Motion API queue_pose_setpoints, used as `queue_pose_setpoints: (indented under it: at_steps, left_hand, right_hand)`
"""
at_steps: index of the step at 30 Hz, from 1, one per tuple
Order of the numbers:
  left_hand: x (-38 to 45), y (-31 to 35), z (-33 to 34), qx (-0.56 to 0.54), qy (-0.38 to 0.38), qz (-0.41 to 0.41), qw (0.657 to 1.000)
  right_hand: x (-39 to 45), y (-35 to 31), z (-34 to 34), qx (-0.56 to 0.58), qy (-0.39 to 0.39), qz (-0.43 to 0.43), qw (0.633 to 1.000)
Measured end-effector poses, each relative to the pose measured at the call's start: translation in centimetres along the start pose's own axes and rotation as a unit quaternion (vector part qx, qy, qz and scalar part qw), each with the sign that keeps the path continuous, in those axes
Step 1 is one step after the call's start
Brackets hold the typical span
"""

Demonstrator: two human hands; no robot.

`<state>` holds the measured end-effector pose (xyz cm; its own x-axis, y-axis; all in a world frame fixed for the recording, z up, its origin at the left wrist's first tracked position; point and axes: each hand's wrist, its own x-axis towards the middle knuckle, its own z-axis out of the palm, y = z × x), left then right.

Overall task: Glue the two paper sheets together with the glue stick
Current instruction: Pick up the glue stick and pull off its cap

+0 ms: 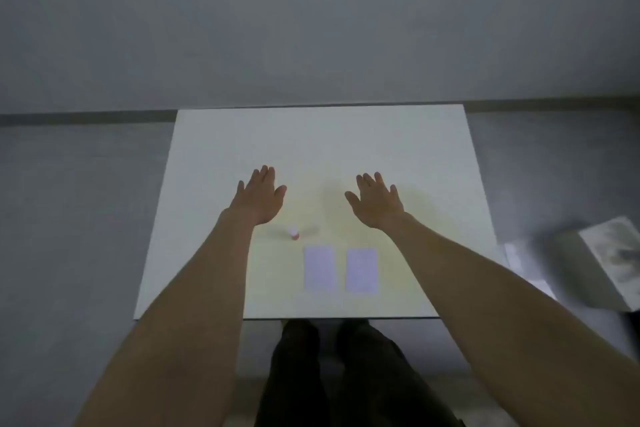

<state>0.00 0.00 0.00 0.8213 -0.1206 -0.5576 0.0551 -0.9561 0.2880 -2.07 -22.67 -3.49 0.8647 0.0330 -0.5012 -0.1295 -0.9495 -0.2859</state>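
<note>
- The white worktop [346, 149] carries everything, and both bare arms reach out over it.
- The left hand [260, 196] and right hand [375, 202] hang palm-down, each grip spread flat and empty.
- The two paper sheets [320, 272] lie side by side near the front edge, apart by a narrow gap, long axes running away from the person.
- The glue stick [293, 232] stands upright (cap on, as far as the blur allows), just behind the left sheet's far corner and nearest the left wrist; I judge that hand best placed, drawing back toward the body to reach it.
</note>
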Motion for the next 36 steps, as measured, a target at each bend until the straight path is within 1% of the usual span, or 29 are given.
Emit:
queue_pose_setpoints:
  at_steps: [3, 6, 8, 9, 11, 12, 13, 16, 19, 21, 24, 25, 27, 31, 34, 36]
  left_hand:
    - [0.9, -1.8, 1.8, 0.060, -0.025, 0.015, 0.998]
    - [2.3, -4.7, 4.7, 0.124, -0.037, 0.016, 0.991]
    - [3.7, -6.8, 6.7, 0.136, -0.044, 0.014, 0.990]
    - [4.4, -8.0, 7.7, 0.119, -0.053, 0.019, 0.991]
    - [5.3, -9.8, 9.6, 0.032, -0.093, 0.022, 0.995]
    - [5.6, -10.6, 10.5, -0.011, -0.098, 0.029, 0.995]
    - [5.9, -11.4, 11.5, -0.043, -0.088, 0.042, 0.994]
    - [6.3, -12.5, 14.5, -0.113, -0.018, 0.094, 0.989]
    - [6.4, -12.1, 17.8, -0.212, 0.059, 0.173, 0.960]
    - [6.6, -11.3, 20.0, -0.266, 0.104, 0.208, 0.936]
    - [6.3, -9.5, 22.4, -0.334, 0.207, 0.207, 0.896]
    - [5.9, -9.0, 23.0, -0.332, 0.248, 0.204, 0.887]
    - [4.6, -7.9, 23.7, -0.304, 0.306, 0.200, 0.880]
    - [2.4, -7.1, 23.8, -0.248, 0.333, 0.224, 0.882]
    - [1.6, -6.7, 23.2, -0.169, 0.378, 0.221, 0.883]
    - [1.2, -6.4, 22.9, -0.119, 0.407, 0.218, 0.879]
  right_hand:
    - [1.5, 0.2, 1.8, 0.025, 0.023, -0.015, 0.999]
    - [3.6, 0.6, 5.0, 0.052, 0.047, -0.028, 0.997]
    - [5.3, 1.0, 7.4, 0.054, 0.074, -0.042, 0.995]
    - [6.2, 1.2, 8.5, 0.049, 0.089, -0.055, 0.993]
    - [8.0, 1.4, 10.5, 0.034, 0.109, -0.086, 0.990]
    - [8.8, 1.4, 11.4, 0.028, 0.119, -0.101, 0.987]
    - [9.7, 1.3, 12.3, 0.026, 0.134, -0.115, 0.984]
    - [11.7, 0.7, 14.8, 0.028, 0.181, -0.152, 0.971]
    - [12.1, -0.2, 16.7, 0.053, 0.203, -0.201, 0.957]
    - [11.0, -0.7, 16.9, 0.125, 0.215, -0.242, 0.938]
    - [7.8, -1.0, 16.6, 0.235, 0.247, -0.304, 0.890]
    - [6.5, -1.0, 16.6, 0.250, 0.245, -0.310, 0.884]
    - [4.2, -1.0, 16.4, 0.253, 0.228, -0.302, 0.890]
    - [1.6, -0.8, 15.9, 0.179, 0.191, -0.261, 0.929]
    - [1.3, -0.3, 15.8, 0.179, 0.200, -0.253, 0.929]
    - [1.4, 0.3, 15.9, 0.199, 0.184, -0.260, 0.927]
